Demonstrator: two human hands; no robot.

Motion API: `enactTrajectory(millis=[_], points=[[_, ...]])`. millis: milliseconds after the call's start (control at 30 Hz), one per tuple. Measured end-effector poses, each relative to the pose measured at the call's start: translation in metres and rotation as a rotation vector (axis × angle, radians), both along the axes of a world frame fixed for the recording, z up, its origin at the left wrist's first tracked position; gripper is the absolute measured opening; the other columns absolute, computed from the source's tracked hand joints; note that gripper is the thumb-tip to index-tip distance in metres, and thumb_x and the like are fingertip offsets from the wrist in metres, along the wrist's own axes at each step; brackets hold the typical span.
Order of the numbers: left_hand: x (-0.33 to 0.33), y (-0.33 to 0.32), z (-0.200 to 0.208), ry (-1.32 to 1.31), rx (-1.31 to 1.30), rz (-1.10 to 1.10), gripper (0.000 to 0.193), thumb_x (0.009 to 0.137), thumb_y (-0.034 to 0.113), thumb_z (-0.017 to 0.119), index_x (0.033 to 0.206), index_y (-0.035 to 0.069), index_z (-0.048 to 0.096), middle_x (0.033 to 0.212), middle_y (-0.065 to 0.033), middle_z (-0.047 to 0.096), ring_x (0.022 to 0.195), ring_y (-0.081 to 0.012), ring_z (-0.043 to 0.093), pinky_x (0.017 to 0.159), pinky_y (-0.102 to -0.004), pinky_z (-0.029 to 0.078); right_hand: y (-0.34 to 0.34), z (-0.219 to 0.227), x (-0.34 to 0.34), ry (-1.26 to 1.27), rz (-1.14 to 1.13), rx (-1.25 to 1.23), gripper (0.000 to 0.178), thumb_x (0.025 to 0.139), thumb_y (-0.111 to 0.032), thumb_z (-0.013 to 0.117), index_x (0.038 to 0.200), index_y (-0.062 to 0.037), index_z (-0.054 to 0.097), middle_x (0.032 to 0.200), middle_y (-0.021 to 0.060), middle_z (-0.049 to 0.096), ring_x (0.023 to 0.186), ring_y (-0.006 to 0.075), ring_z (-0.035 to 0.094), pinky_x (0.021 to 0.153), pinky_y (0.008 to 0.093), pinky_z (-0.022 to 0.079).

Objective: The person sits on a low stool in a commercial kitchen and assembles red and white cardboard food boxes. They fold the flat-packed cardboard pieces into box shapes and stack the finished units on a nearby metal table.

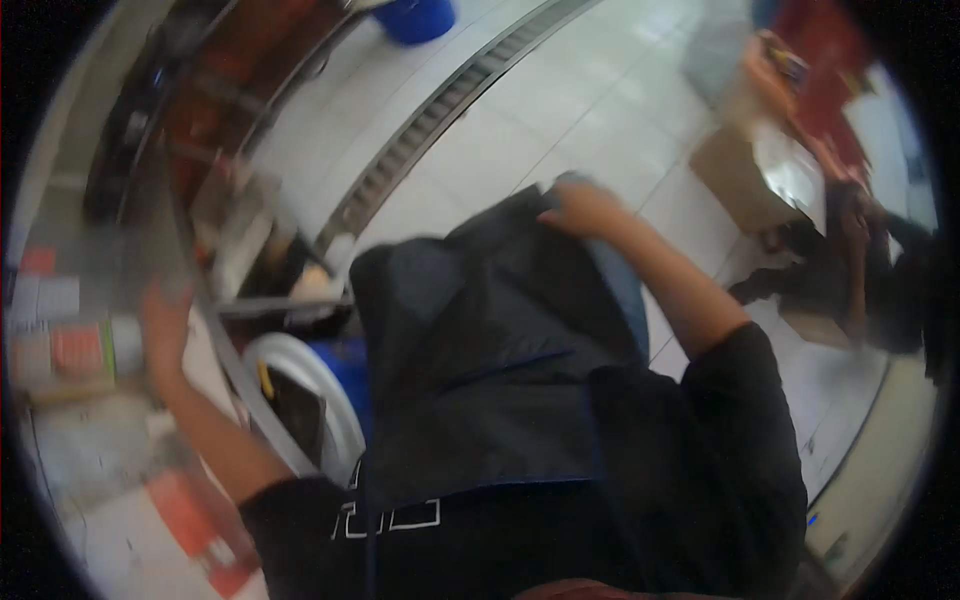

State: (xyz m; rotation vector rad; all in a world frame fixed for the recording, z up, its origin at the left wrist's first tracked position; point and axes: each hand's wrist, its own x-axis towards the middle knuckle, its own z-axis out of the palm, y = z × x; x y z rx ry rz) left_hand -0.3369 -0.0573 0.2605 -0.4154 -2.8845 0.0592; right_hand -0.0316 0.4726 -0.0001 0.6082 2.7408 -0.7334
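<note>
My right hand (588,211) is at the far edge of the dark apron (490,340) spread over my lap. Its fingers curl over the cloth there, and a small grey patch shows just beyond them. Out to the left, my left hand (166,325) is above the edge of a cluttered counter (90,440). Motion smears its fingers, so whether it holds anything cannot be made out. Nearest to it on the counter are a red-and-white package (80,347) and a pale card (45,297).
A blue bucket with a white rim (345,385) stands by my left leg. Another blue bucket (415,20) is at the far side. A drain grate (430,115) crosses the tiled floor (560,130). At right, a person (880,240) is beside a cardboard box (735,175).
</note>
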Motion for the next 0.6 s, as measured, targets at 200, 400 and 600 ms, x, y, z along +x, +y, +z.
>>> enactTrajectory(millis=[200, 400, 600], points=[[0.103, 0.174, -0.12, -0.611, -0.324, -0.18, 0.081, 0.088, 0.068, 0.064, 0.136, 0.003, 0.064, 0.135, -0.0216, 0.066, 0.125, -0.0401, 0.062, 0.105, -0.0478, 0.048, -0.018, 0.016, 0.019, -0.279, -0.011, 0.089, 0.067, 0.091, -0.063, 0.067, 0.126, -0.007, 0.066, 0.116, 0.017, 0.073, 0.111, 0.0353, 0.069, 0.09, 0.049, 0.055], [0.103, 0.135, -0.246, -0.907, -0.285, -0.127, 0.058, 0.098, 0.056, 0.054, 0.111, 0.003, 0.073, 0.112, -0.0231, 0.073, 0.107, -0.0424, 0.069, 0.092, -0.0518, 0.053, -0.035, -0.003, 0.04, -0.052, -0.001, 0.229, 0.062, 0.097, -0.06, 0.06, 0.129, -0.0078, 0.064, 0.108, 0.0204, 0.074, 0.105, 0.0391, 0.07, 0.088, 0.0494, 0.055], [0.116, 0.146, -0.25, -0.354, -0.075, -0.31, 0.033, 0.102, 0.037, 0.051, 0.093, 0.01, 0.069, 0.085, -0.0195, 0.073, 0.082, -0.0434, 0.07, 0.072, -0.0567, 0.053, -0.026, -0.007, 0.049, 0.149, -0.333, 0.164, 0.039, 0.103, -0.046, 0.053, 0.122, -0.0127, 0.061, 0.099, 0.0222, 0.074, 0.093, 0.044, 0.071, 0.078, 0.0541, 0.054]])
